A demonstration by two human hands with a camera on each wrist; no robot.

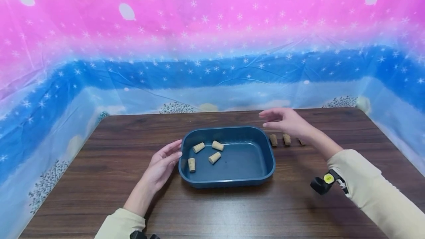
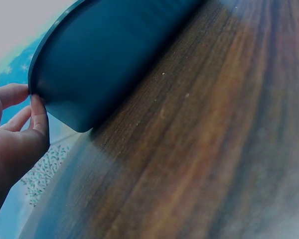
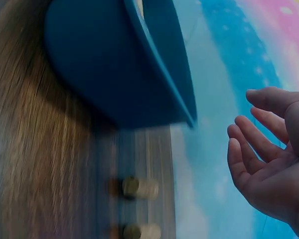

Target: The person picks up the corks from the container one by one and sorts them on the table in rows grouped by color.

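Note:
A dark blue rectangular bin (image 1: 225, 183) stands on the table, with several light cork stoppers (image 1: 214, 157) lying in its left half. At the bin's left side, my left hand (image 1: 164, 165) touches the rim with its fingertips, fingers fairly straight. The left wrist view shows the thumb and a finger of that hand (image 2: 20, 134) against the edge of the bin (image 2: 99, 55). My right hand (image 1: 285, 121) hovers past the bin's back right corner, holding nothing, its fingers loosely bent and apart. Near it, right of the bin, are a darker cork (image 1: 273, 140), a second cork (image 1: 287, 139) and a partly hidden third cork (image 1: 301, 142).
The brown wooden table (image 1: 212, 209) carries all of this. A pink and blue patterned cloth (image 1: 212, 47) hangs behind the table and along its sides. In the right wrist view two corks (image 3: 139, 188) appear blurred beside the bin (image 3: 99, 64).

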